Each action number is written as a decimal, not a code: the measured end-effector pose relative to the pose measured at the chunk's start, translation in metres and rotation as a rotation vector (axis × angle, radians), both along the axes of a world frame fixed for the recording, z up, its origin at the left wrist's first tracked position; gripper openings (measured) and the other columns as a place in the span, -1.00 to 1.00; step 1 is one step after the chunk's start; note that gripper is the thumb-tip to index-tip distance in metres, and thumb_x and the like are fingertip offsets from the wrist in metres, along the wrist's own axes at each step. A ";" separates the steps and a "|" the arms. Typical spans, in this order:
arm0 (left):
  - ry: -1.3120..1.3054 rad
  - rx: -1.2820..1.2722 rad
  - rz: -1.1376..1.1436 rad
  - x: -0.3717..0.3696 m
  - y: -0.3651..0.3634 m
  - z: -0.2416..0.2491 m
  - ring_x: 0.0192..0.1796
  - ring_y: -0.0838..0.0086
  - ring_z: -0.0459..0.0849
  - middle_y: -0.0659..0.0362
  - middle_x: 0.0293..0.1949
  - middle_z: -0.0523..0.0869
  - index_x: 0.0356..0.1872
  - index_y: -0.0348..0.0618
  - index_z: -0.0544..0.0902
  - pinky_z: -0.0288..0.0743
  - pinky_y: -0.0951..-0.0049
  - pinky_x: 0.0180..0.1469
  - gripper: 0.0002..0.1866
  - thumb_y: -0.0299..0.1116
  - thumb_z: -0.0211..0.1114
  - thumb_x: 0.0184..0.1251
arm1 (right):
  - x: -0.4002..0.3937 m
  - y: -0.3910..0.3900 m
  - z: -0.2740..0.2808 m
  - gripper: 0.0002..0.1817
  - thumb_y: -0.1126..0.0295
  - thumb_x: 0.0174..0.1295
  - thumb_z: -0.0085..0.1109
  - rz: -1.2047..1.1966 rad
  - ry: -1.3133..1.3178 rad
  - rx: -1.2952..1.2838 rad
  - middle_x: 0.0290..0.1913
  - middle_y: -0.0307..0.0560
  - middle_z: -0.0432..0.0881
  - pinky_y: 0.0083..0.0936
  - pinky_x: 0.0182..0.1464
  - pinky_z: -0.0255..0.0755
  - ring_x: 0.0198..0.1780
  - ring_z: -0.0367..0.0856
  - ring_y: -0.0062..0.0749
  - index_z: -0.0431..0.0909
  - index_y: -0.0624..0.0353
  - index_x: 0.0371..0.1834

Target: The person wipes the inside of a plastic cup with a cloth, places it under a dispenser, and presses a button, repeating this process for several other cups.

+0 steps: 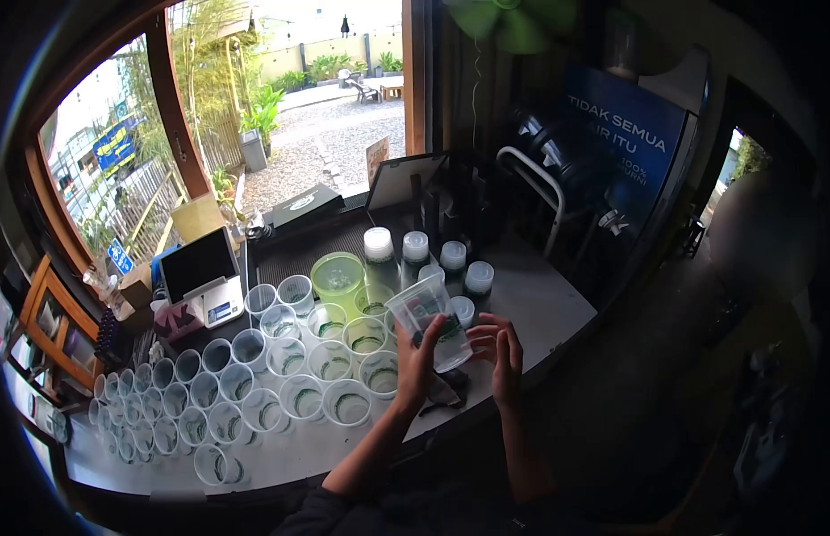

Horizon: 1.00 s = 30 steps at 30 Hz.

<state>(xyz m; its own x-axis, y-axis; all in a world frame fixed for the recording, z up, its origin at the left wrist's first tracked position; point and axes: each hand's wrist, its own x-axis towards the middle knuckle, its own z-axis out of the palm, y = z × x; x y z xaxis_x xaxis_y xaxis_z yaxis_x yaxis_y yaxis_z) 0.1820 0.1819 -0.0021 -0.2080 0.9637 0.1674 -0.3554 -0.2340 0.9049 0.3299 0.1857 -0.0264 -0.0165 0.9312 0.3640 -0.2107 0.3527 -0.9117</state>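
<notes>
My left hand (417,359) is wrapped round a clear plastic cup (424,302) with dark green print, held tilted above the counter. Close to the base of that cup is my right hand (500,355), its fingers apart and bent. Rows of clear plastic cups (301,396) stand mouth up on the counter to the left of my hands. Beyond the held cup are several stacks of cups (415,246) with pale tops. A dark cloth (445,391) lies beneath my hands, partly hidden by them.
A translucent green tub (337,275) stands behind the cup rows. Further left is a tablet on a white stand (205,272). One cup (211,464) sits apart near the counter's front edge (281,491). A blurred person (763,237) is at the right.
</notes>
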 end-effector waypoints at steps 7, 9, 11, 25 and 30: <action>0.017 0.122 -0.095 0.030 0.028 0.019 0.26 0.30 0.40 -0.02 0.14 0.47 0.30 -0.36 0.18 0.23 0.32 0.29 -0.21 0.16 0.11 0.36 | -0.025 0.004 0.031 -0.25 0.23 0.21 0.34 -0.181 -0.024 0.211 0.35 0.02 0.26 -0.29 0.45 0.03 0.42 0.20 -0.24 0.17 0.26 0.39; -0.287 0.091 -0.228 0.033 0.049 0.004 0.34 0.31 0.30 0.03 0.20 0.46 0.38 -0.32 0.12 0.15 0.29 0.34 -0.15 0.29 -0.10 0.40 | -0.019 0.013 0.036 -0.26 0.24 0.21 0.34 -0.250 0.013 0.170 0.33 0.03 0.28 -0.31 0.44 0.05 0.39 0.24 -0.25 0.19 0.26 0.37; -0.194 0.052 -0.178 0.037 0.071 0.003 0.38 0.37 0.24 0.11 0.28 0.44 0.42 -0.17 0.18 0.06 0.23 0.37 -0.18 0.32 -0.30 0.41 | -0.005 0.030 0.030 -0.35 0.32 0.24 0.31 -0.300 0.104 0.137 0.26 0.07 0.31 -0.37 0.20 0.36 0.24 0.37 -0.27 0.20 0.18 0.33; -0.127 0.133 0.146 0.065 0.266 0.125 0.26 0.37 0.43 0.12 0.16 0.55 0.29 -0.13 0.41 0.16 0.21 0.33 -0.45 -0.06 0.06 0.36 | 0.097 0.239 0.108 -0.30 0.32 0.28 0.27 -0.548 0.187 0.228 0.31 0.19 0.33 -0.45 0.02 0.49 0.17 0.49 -0.22 0.15 0.03 0.45; 0.568 0.284 0.074 0.044 0.407 0.084 0.03 0.43 0.60 0.07 -0.02 0.67 0.17 -0.28 0.53 0.41 0.48 0.07 -0.56 -0.25 0.12 0.36 | 0.103 0.339 0.116 -0.37 0.33 0.17 0.37 -0.548 -0.008 0.330 0.18 0.19 0.45 -0.34 0.05 0.48 0.21 0.49 -0.15 0.28 0.07 0.29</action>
<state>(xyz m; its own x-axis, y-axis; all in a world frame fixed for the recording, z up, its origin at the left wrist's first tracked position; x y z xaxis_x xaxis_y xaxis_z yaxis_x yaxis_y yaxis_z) 0.2256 0.5892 0.0817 -0.0760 0.8521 0.5179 0.1878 -0.4978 0.8467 0.4328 0.5247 0.0895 0.4262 0.6442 0.6351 0.0867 0.6698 -0.7375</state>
